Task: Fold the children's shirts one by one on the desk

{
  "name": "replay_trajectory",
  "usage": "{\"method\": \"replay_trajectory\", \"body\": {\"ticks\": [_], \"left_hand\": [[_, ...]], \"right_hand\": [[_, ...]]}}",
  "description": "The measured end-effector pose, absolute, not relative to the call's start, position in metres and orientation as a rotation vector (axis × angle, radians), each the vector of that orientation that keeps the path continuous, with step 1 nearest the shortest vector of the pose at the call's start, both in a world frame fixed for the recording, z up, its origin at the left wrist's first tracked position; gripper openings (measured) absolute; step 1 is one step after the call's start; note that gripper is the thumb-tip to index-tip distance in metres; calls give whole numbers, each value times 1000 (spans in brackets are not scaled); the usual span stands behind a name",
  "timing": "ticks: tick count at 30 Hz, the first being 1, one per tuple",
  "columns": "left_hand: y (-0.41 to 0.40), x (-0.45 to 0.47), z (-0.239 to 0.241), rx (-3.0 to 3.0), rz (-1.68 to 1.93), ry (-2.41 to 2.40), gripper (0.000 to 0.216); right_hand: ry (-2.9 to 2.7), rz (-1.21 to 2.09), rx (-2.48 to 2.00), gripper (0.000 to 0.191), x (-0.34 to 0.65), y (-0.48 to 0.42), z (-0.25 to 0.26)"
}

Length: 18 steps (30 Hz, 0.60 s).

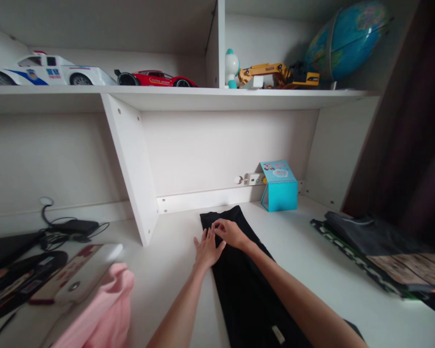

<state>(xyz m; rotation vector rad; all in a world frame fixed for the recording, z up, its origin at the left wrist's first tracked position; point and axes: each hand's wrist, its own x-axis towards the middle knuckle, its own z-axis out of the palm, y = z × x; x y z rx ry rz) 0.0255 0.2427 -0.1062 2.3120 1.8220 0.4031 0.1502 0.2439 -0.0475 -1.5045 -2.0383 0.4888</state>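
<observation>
A black garment (252, 299) lies lengthwise on the white desk in a long, narrow fold, with a small pale label near its lower end. My left hand (207, 250) rests on its left edge near the far end, palm down with fingers spread. Just to the right, over the same cloth, is my right hand (231, 233). Its fingers are bent and drawn together in a pinch beside my left fingertips. What sits between them, if anything, is too small to make out. My right forearm crosses above the garment and covers part of it.
Folded clothes (395, 256) are stacked at the right. Pink cloth (105, 309), a white case (83, 275) and a black power adapter (78, 226) lie left. A blue desk calendar (282, 193) stands behind, near a power strip (254, 179). The shelf above (174, 99) holds toys and a globe (348, 41).
</observation>
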Motion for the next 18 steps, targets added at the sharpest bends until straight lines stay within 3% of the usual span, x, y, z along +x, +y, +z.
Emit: {"method": "replay_trajectory", "body": {"ticks": [3, 6, 11, 15, 18], "left_hand": [[243, 25, -106, 2316, 392, 1813, 67], [244, 25, -106, 2329, 371, 1804, 65], [247, 26, -109, 2352, 339, 1831, 67], [249, 27, -112, 2367, 322, 1851, 68], [248, 27, -111, 2359, 338, 1848, 68]], "right_hand": [[-2057, 483, -1518, 31, 217, 206, -38], [-2120, 566, -1575, 24, 285, 149, -36], [-2175, 849, -1717, 34, 338, 58, -62], [-2043, 569, -1900, 41, 340, 28, -92], [-2094, 434, -1849, 38, 325, 22, -84]]}}
